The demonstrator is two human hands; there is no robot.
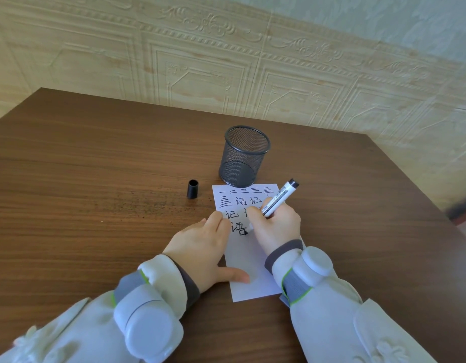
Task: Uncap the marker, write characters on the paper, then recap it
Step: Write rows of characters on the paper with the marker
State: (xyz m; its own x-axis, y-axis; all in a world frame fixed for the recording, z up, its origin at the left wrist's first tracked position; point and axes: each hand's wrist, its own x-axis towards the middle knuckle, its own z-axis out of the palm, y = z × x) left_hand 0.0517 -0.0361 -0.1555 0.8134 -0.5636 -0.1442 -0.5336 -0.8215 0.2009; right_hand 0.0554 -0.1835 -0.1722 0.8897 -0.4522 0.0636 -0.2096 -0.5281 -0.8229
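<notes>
Marker (278, 199) uncapped, pinched in right hand (275, 226), writes mid-page; left hand (200, 247) lies spread, steadying paper (248, 258); cap (192, 189) awaits recapping.

We cannot read all the writing on the paper (248, 258): our right hand (276, 229) covers the characters at the sheet's 3 o'clock side, and our left hand (200, 247) hides part of its 9 o'clock edge. The marker (279, 199) runs into our right fist, so its lower barrel is hidden, and its tip shows only as a dark speck. The print on the barrel is too small to read. At 3 o'clock a blurred dark shape (462, 210) is cut by the frame edge.
</notes>
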